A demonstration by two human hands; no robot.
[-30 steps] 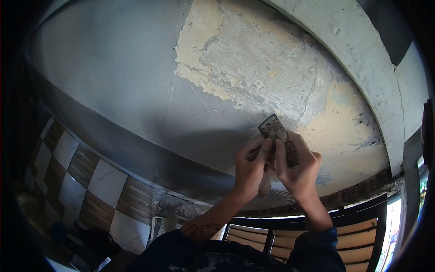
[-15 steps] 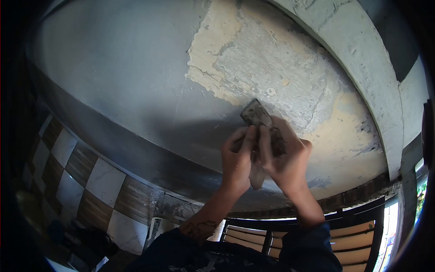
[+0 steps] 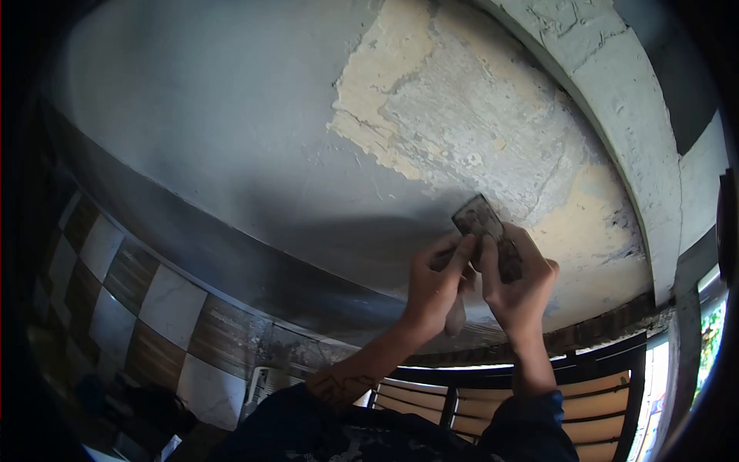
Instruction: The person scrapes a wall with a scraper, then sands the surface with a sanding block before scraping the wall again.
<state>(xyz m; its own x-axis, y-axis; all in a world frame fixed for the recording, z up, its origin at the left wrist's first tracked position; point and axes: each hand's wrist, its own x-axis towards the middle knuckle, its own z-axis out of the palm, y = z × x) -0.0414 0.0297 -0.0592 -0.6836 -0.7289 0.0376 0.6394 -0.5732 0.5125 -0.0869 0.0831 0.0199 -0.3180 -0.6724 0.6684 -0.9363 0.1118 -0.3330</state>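
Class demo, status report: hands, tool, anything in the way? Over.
Left hand and right hand both gripping flat-bladed tool. Blade near patchy plaster surface; contact unclear. Fingers hide part of the tool; nothing seen blocking the blade.

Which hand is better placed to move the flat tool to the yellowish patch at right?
Probably the right hand: it grips the flat tool nearer the yellowish patch; the left hand is farther.

Above the hands, the wall [image 3: 185, 115] looks smooth and matt grey, turning rough and flaky where the paint peels. The scraper's blade [image 3: 479, 217] between the fingers is dull and crusted. Left of the hands, the tiles [image 3: 173, 306] look glossy.
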